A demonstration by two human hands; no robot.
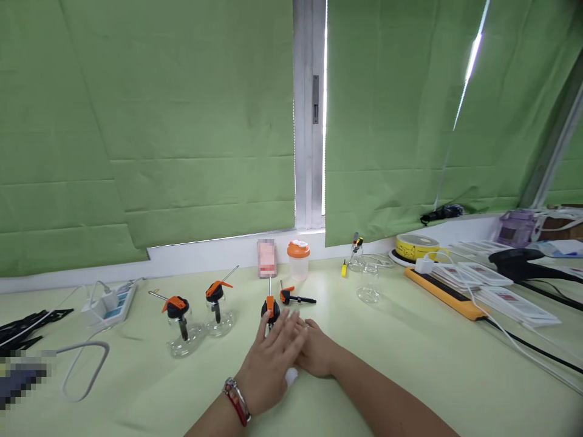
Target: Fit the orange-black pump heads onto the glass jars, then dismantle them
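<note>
My left hand [273, 358], with bracelets at the wrist, lies over my right hand [319, 351] on the table, its fingers stretched out. Most of the right hand's fingers are hidden beneath it. A small white piece [291, 377] shows below the left palm; what it is I cannot tell. Right at my fingertips stands a black-and-orange dispenser top [270, 308] with a metal spout, its lower part covered by my hands. Two clear glass bottles with similar tops stand to the left, a nearer one [177, 308] and a farther one [215, 292].
Behind lie a loose black-and-orange pump top [286, 295], an orange-lidded cup [299, 267] and a phone-like object [266, 260]. A clear glass bottle [368, 291] stands right, near screwdrivers [356, 243]. An orange power strip [444, 293] and cables lie right; a white power strip [112, 303] lies left.
</note>
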